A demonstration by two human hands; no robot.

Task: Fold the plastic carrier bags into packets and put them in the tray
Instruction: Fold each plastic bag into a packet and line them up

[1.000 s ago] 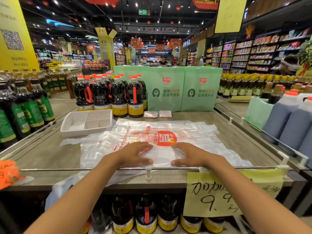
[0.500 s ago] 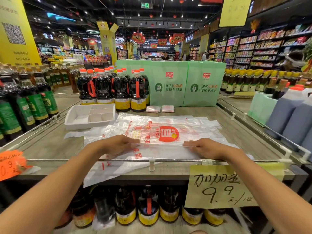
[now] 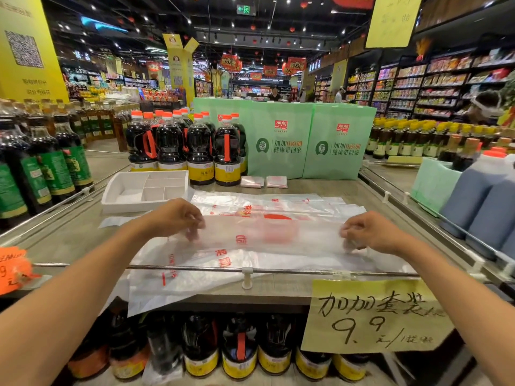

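A translucent white plastic carrier bag [image 3: 267, 240] with red print lies spread on the shelf top, its near part hanging over the front rail. My left hand [image 3: 175, 218] pinches its left side and my right hand [image 3: 367, 232] pinches its right side, lifting a fold of the bag away from me. More flat bags [image 3: 278, 203] lie beneath and behind it. A white divided tray [image 3: 122, 190] sits at the back left. Two small folded bag packets [image 3: 263, 181] lie against the green boxes.
Dark sauce bottles [image 3: 198, 151] stand behind the tray and along the left side. Green boxes [image 3: 284, 143] close off the back. Large jugs [image 3: 479, 199] stand at the right. A metal rail [image 3: 223, 269] runs along the front edge, with a yellow price sign [image 3: 373, 316] below it.
Both hands slid apart from the bag's middle to its left and right sides, went from pressing flat to pinching, and lifted the near part of the bag up and away.
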